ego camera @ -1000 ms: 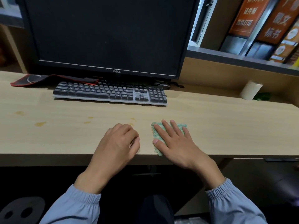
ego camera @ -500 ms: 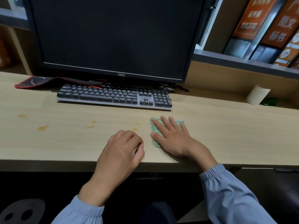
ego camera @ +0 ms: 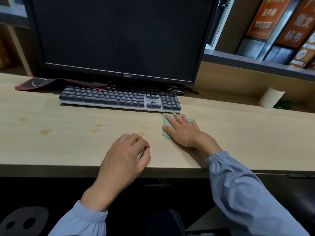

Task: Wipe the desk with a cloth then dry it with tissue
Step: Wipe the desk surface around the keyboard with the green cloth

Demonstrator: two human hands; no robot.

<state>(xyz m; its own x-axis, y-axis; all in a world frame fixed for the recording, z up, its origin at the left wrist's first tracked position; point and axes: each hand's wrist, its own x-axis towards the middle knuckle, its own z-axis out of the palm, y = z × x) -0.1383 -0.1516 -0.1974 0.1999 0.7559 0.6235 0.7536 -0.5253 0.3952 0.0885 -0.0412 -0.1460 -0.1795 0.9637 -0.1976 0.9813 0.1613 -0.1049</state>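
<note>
– Surface (ego camera: 68,147): what's on it, big stuff first?
– Pale wood-grain top, runs full width. Monitor (ego camera: 119,36), black, screen dark, stands right behind keyboard (ego camera: 119,98). Keyboard has dark keys on a light base & lies flat, roughly parallel w/ the front edge.
– Anything else back there?
– Black mat w/ red edge (ego camera: 56,83) behind keyboard's left end, sticking out past it to the left.
– Hands?
– Left hand (ego camera: 124,157) is in front of keyboard, about level w/ its right half, resting at the front edge. Its grip is loosely curled, fingers tucked under, nothing in it. Right hand (ego camera: 184,132) is just in front of keyboard's right end, palm down on the cloth. Its grip is apart: fingers straight & spread, pressing, not wrapped round anything.
– Tissue?
– Tissue roll (ego camera: 271,97) is well to the right of keyboard, by the back panel, w/ a small green item (ego camera: 283,105) just beside it; can't tell what that is.
– Cloth?
– Cloth (ego camera: 165,122) is green & bumpy, flat on the top just in front of keyboard's numpad end, v. close to its base. It's mostly under the hand; left edge & far right corner show.
– Small stuff?
– Mouse (ego camera: 175,91) behind keyboard's right end. Yellowish spots in front of keyboard: one (ego camera: 142,133) off its right half, another (ego camera: 45,132) out past its left end, a few more between.
</note>
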